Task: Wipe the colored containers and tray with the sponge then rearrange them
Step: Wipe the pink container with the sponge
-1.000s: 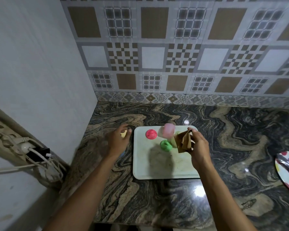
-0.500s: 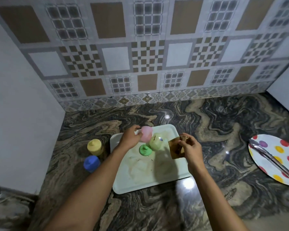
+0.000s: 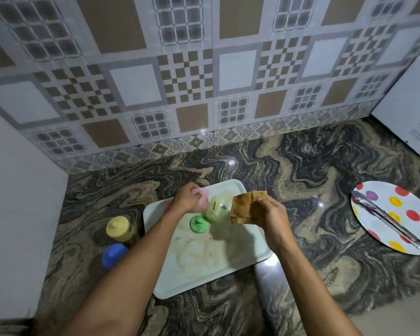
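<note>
1. Tray (image 3: pixel 238 258), pale and rectangular, lies tilted on the dark marbled surface (image 3: pixel 313 170); we note brownish smears and a few dark specks on its bare middle.
2. Left hand (image 3: pixel 187 198) hovers over the far left part of the tray, fingers closed around a pink container (image 3: pixel 203 202), held above the tray.
3. Right hand (image 3: pixel 268 214) holds a brown sponge (image 3: pixel 246 207), fingers pinched on its right edge; the sponge hangs above the tray's far right part, just beside a light green container (image 3: pixel 215 212).
4. We cannot tell whether the light green container rests on the tray or is held up against the pink one; the two touch or nearly so.
5. Darker green container (image 3: pixel 199 223) sits on the tray just in front of the light green one, beside the left forearm.
6. A small red patch (image 3: pixel 166 208) shows behind the left wrist; mostly hidden, so we cannot name it.
7. Off the tray to its left, a yellow container (image 3: pixel 118 228) stands on the surface, a blue container (image 3: pixel 113 254) just in front of it.
8. Well apart to the right, a spotted plate (image 3: pixel 403 204) carries metal tongs (image 3: pixel 388 220) lying across it.
9. A white appliance (image 3: pixel 407 110) stands at the far right, against the patterned tile wall (image 3: pixel 204 69).
</note>
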